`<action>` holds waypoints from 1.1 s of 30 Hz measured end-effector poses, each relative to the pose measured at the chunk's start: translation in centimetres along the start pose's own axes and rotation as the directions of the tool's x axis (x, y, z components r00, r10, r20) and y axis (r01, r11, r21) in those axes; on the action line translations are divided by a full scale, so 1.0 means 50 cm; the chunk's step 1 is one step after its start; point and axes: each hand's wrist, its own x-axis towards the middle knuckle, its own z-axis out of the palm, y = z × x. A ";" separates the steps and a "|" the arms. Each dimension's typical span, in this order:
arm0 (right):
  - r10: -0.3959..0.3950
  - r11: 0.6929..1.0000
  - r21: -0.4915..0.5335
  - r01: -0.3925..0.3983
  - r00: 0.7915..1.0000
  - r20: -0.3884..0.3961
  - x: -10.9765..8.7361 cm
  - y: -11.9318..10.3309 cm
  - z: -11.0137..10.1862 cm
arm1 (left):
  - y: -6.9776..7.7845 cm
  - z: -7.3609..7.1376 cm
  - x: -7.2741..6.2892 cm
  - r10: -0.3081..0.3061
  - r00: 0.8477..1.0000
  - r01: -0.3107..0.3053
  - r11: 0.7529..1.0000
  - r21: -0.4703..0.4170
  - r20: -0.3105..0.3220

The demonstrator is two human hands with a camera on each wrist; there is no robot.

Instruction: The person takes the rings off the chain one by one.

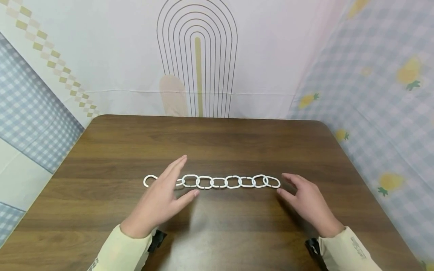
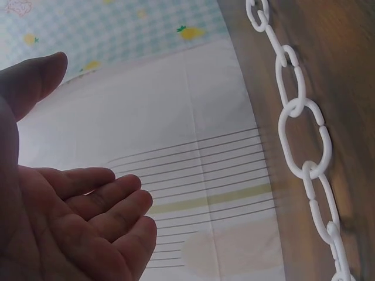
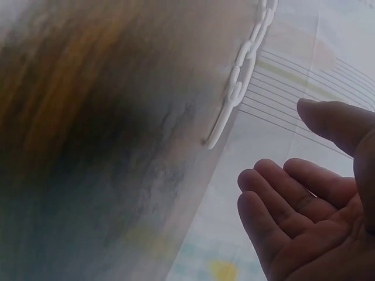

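Observation:
A white plastic chain (image 1: 233, 182) of several oval links lies in a nearly straight line across the table; many links show a small gap in one side. My left hand (image 1: 159, 199) hangs over its left part, fingers straight and thumb spread, and hides some links near the left end. Beside the chain's right end is my right hand (image 1: 310, 201), its thumb and fingers apart on either side of the last link. Both wrist views show an empty palm: the left hand (image 2: 88, 216) and the right hand (image 3: 304, 216), with the chain (image 2: 304, 140) off to one side.
The brown wooden table (image 1: 217, 143) has rounded far corners. Behind it hangs a white cloth (image 1: 122, 56) with arch lines, and a checked cloth with pineapples (image 1: 390, 124) hangs along the right side. Each sleeve has a black strap (image 1: 156, 241) at the wrist.

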 end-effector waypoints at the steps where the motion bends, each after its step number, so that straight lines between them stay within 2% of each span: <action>1: -0.002 1.000 0.001 0.002 1.000 -0.004 0.002 0.000 0.001 | 0.002 0.000 0.002 -0.002 1.000 0.002 1.000 -0.002 0.004; 11: -0.043 0.999 -0.019 0.042 0.997 -0.059 0.020 -0.003 0.011 | 0.018 0.016 0.018 0.014 0.999 -0.014 1.000 0.010 0.030; 17: -0.082 0.995 -0.053 0.079 0.996 -0.048 0.031 0.002 0.020 | 0.022 0.034 0.025 0.028 0.999 -0.028 1.000 0.004 0.035; 23: -0.077 0.995 -0.070 0.075 0.997 -0.020 0.040 0.005 0.024 | 0.025 0.046 0.032 0.041 0.998 -0.042 0.999 0.018 0.042; 33: -0.075 0.991 -0.107 0.075 0.997 -0.004 0.057 0.021 0.027 | 0.053 0.072 0.055 0.079 0.996 -0.078 0.997 -0.020 0.044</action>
